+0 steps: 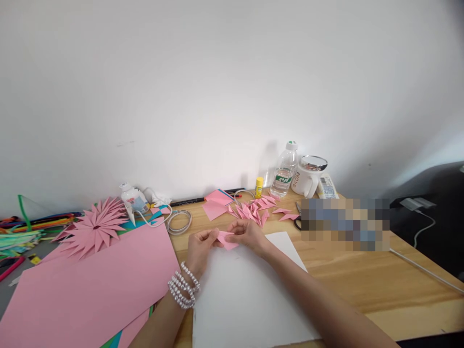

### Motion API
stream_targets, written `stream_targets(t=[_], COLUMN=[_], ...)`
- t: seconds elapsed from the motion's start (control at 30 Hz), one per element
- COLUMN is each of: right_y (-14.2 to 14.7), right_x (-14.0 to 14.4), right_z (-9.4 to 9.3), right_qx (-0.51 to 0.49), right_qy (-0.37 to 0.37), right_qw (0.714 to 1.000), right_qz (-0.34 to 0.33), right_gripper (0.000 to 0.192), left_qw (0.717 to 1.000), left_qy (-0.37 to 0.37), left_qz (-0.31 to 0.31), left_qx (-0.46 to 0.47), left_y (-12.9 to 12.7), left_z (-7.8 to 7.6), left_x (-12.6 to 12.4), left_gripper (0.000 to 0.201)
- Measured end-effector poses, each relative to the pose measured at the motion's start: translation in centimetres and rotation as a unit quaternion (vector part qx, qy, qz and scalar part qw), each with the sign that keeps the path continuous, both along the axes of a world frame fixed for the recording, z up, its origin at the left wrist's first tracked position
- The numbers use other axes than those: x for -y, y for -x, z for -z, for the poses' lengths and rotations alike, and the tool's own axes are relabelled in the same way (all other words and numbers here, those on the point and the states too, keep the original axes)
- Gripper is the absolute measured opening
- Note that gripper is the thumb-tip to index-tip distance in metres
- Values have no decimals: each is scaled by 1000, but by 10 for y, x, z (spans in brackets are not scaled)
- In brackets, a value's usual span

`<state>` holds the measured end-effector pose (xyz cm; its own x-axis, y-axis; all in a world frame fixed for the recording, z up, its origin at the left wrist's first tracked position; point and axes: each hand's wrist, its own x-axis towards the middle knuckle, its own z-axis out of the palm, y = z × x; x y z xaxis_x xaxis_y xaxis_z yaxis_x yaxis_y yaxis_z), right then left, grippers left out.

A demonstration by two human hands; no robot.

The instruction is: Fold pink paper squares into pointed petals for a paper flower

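Note:
Both of my hands pinch one small piece of pink paper [226, 239] just above a white sheet [246, 295] on the wooden table. My left hand [200, 247], with a pearl bracelet on its wrist, grips the paper's left end. My right hand [247, 234] grips its right end from above. Just behind my hands lies a pile of folded pink paper points [253, 210]. A finished pink paper flower [94, 227] rests on the left, at the top of a large pink sheet [90, 285].
At the back stand a water bottle [284, 170], a white mug [308, 178], a yellow glue stick [259, 187] and small pink squares [216, 203]. Scissors [297, 217] lie right of the points. A white cable [177, 221] coils near a small bottle [131, 197]. Coloured strips [25, 229] crowd the far left.

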<state>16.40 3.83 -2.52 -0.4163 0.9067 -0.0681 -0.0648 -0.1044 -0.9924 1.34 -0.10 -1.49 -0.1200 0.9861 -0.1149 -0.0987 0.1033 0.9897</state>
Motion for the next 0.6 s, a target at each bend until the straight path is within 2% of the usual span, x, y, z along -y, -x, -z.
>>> stream_targets(t=[0.17,0.33,0.5,0.6], right_y=[0,1,1,1], right_x=[-3,-3,0,0], right_z=[6,7,1,-1], right_qx=[-6,-23,-86,-70], right_qy=[-4,-5,-26,-30], right_qw=[1000,1000,995,996], right_qz=[1,21,-53,-46], right_gripper=[36,36,40,43], left_qw=[1000,1000,999,998], left_qy=[-4,-7,-37,-43], left_qz=[-7,23,15,16], left_qx=[-2,-14,-17,-30], left_y=[1,2,3,1], left_z=[1,-2,-1,-3], left_x=[-1,-2,-2,-2], left_gripper=[23,17,18,22])
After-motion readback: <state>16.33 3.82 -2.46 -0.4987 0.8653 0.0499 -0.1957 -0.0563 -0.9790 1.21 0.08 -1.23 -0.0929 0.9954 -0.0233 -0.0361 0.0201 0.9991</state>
